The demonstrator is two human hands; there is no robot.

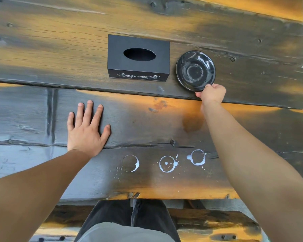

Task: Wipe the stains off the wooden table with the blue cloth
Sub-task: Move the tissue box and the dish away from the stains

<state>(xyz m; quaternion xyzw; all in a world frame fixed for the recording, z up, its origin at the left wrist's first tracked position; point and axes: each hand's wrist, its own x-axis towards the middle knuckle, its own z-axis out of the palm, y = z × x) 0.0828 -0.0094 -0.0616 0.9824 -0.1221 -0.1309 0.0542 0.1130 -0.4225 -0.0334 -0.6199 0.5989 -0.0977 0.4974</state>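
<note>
Wiping has not begun, by the look of it: three white ring stains (166,162) with scattered specks sit untouched on the wooden tabletop (42,55) near its front edge, at about 6 o'clock from the black tissue box (138,57). The blue cloth is nowhere in view. The left hand (86,130) lies flat and spread on the planks, holding nothing. The right hand (211,94) pinches the near rim of a black saucer (195,69), at 3 o'clock from the box. Fetching the cloth and all wiping remain.
</note>
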